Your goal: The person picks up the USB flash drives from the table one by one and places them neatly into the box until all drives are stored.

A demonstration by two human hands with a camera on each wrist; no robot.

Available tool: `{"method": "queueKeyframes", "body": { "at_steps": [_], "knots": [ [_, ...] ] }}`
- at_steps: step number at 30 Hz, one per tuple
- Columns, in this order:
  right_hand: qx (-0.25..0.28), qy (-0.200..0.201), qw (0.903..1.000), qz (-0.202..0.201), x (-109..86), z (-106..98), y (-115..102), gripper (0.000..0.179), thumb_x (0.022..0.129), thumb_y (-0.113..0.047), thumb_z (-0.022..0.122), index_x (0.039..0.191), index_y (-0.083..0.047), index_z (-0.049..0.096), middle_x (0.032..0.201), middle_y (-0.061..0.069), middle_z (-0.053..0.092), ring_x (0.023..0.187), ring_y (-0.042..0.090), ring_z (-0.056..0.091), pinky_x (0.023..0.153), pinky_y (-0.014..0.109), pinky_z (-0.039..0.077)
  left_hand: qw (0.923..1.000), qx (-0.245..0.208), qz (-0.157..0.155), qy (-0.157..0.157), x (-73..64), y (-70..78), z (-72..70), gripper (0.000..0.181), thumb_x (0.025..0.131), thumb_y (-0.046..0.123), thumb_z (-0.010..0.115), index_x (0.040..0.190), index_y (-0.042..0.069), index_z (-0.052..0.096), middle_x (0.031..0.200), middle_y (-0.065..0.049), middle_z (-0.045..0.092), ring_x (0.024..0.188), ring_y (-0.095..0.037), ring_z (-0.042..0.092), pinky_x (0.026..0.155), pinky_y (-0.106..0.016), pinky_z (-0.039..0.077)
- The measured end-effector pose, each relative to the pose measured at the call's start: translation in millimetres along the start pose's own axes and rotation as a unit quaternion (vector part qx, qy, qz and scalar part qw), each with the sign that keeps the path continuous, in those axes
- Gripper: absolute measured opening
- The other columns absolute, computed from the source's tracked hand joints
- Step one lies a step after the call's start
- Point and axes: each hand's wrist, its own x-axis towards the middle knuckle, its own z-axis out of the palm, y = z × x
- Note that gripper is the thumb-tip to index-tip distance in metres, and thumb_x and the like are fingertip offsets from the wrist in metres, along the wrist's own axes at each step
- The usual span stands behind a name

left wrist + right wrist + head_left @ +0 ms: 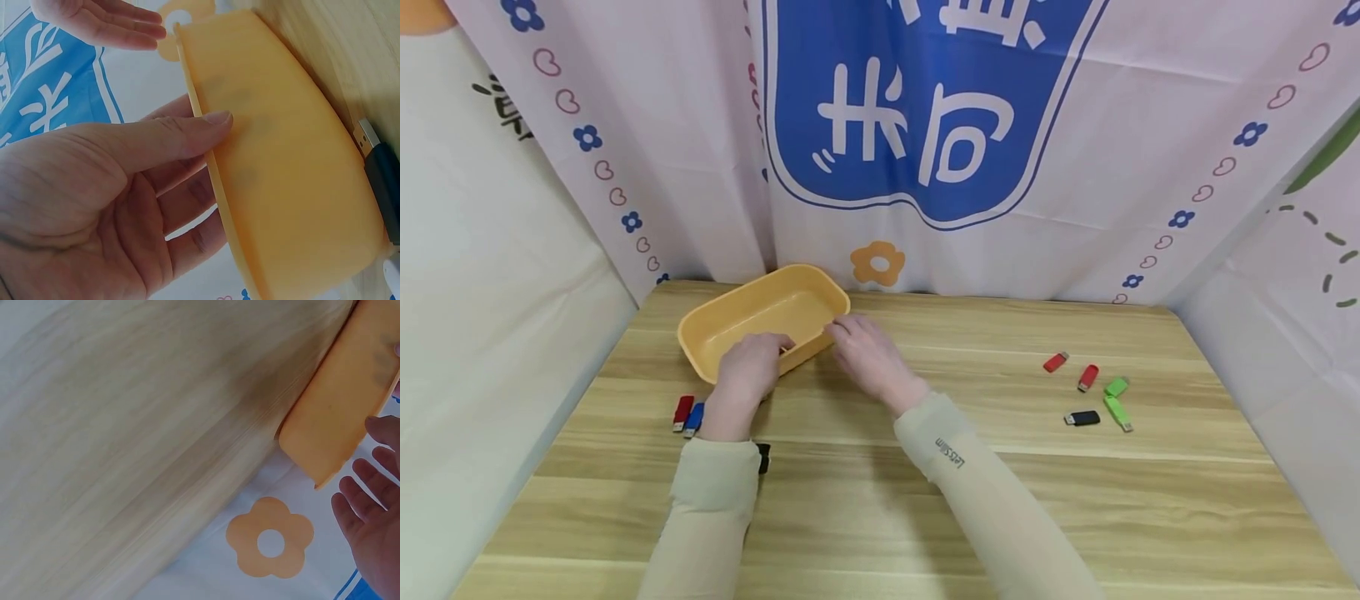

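Observation:
A yellow-orange plastic basin (767, 315) sits at the back left of the table. My left hand (748, 367) pinches its front rim, thumb on the outer wall and fingers on the inner side. Close to the basin's front right corner is my right hand (868, 354), its thumb at the rim and its fingers extended. A red USB stick (682, 412) and a blue USB stick (694, 420) lie beside my left wrist. In the left wrist view, a dark USB stick (382, 184) with a metal plug lies by the basin's base.
On the table's right side lie two red USB sticks (1087, 377), bright green USB sticks (1117, 412) and a black USB stick (1082, 418). Behind the wooden table (925, 492) hangs a printed white curtain (1045, 250). White cloth also borders both sides.

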Motion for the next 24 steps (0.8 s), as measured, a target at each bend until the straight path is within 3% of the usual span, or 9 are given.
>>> {"method": "queueKeyframes", "body": {
  "at_steps": [7,15,20,24],
  "knots": [
    [-0.019,-0.006,0.9998,-0.001,-2.0,4,4,0.030,0.094,-0.004,0.061,0.124,-0.004,0.065,0.123,0.009,0.067,0.119,0.024,0.061,0.109,0.034,0.045,0.9998,-0.004,0.022,0.001,1.6,1.9,3.3,0.035,0.098,0.000,0.049,0.124,0.009,0.071,0.126,-0.015,0.069,0.114,-0.039,0.064,0.094,-0.055,0.051],
    [0.009,-0.004,1.0000,0.000,-5.7,1,16,0.017,0.094,-0.005,0.062,0.106,-0.008,0.074,0.105,0.007,0.071,0.102,0.025,0.065,0.095,0.037,0.051,0.9981,-0.023,0.058,0.001,3.0,4.0,3.4,0.031,0.095,-0.002,0.056,0.116,0.010,0.075,0.124,-0.015,0.071,0.116,-0.037,0.064,0.099,-0.052,0.049],
    [0.032,-0.026,0.9991,-0.008,-16.9,-2,29,0.009,0.093,-0.011,0.066,0.093,-0.010,0.075,0.089,0.004,0.071,0.087,0.022,0.068,0.084,0.039,0.052,0.9960,-0.028,0.085,-0.001,3.1,6.8,3.3,0.027,0.092,-0.003,0.062,0.110,0.010,0.078,0.117,-0.014,0.073,0.113,-0.034,0.066,0.100,-0.050,0.049],
    [0.039,-0.032,0.9985,-0.022,-28.5,-5,40,0.006,0.091,-0.008,0.069,0.090,-0.008,0.074,0.086,0.004,0.071,0.083,0.022,0.067,0.083,0.038,0.053,0.9934,-0.030,0.111,-0.002,3.9,8.3,4.6,0.026,0.091,-0.002,0.064,0.109,0.010,0.079,0.115,-0.012,0.075,0.112,-0.033,0.067,0.100,-0.048,0.050]
  ]
}}
